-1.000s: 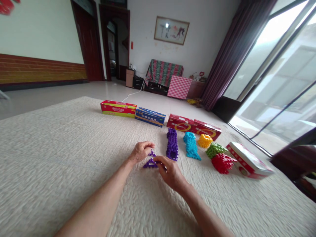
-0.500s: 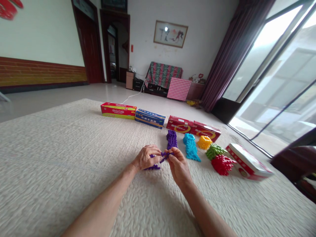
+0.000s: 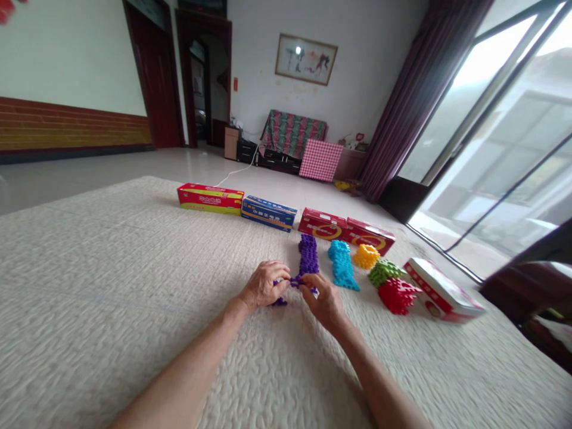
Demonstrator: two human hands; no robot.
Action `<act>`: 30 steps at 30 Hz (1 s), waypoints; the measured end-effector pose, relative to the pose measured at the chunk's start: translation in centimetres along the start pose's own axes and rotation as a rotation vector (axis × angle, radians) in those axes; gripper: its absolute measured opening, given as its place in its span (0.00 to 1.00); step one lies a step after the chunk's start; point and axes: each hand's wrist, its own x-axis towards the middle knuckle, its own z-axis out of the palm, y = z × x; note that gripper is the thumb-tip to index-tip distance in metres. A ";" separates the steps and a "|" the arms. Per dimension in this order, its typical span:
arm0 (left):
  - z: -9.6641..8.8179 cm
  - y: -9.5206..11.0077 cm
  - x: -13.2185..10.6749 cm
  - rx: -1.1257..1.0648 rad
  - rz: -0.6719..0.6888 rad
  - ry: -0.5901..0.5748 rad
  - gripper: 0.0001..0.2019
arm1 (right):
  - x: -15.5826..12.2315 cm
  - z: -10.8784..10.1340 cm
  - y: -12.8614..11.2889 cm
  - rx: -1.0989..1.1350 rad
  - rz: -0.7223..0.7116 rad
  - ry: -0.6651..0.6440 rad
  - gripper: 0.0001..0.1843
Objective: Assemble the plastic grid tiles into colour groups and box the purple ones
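Between my two hands is a small purple interlocking toy piece [image 3: 295,281], pinched from both sides. My left hand [image 3: 267,285] has its fingers closed on the piece's left end, and my right hand [image 3: 322,298] grips the right end between thumb and fingers. Under my left fingers another purple piece [image 3: 280,302] lies on the cloth, partly covered. Just beyond my right hand stretches a purple strip of joined pieces [image 3: 308,253]. To its right lie a light blue strip [image 3: 342,266], a yellow cluster [image 3: 366,256], a green cluster [image 3: 385,271] and a red cluster [image 3: 397,295].
A quilted cream cover [image 3: 134,286] spreads beneath everything. Along its far side stand a red and yellow box [image 3: 210,199], a blue battery box [image 3: 269,213] and two dark red boxes [image 3: 322,223]. A white and red box [image 3: 442,292] sits at the right.
My right fingers have shifted from an upright pinch to a lower, flatter grip on the purple piece, nearer the long purple strip. The view has moved slightly.
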 end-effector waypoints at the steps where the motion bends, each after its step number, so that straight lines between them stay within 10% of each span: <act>1: 0.0 -0.1 -0.1 0.008 -0.005 0.013 0.07 | 0.0 -0.3 0.3 -0.005 -0.007 0.002 0.06; 10: -0.6 -2.8 -0.6 0.065 -0.249 0.286 0.10 | -0.7 -2.6 2.2 -0.034 0.048 0.020 0.06; 30: -0.5 -3.0 -0.5 0.040 -0.350 0.370 0.10 | -1.3 -1.5 3.0 -0.272 0.066 -0.021 0.10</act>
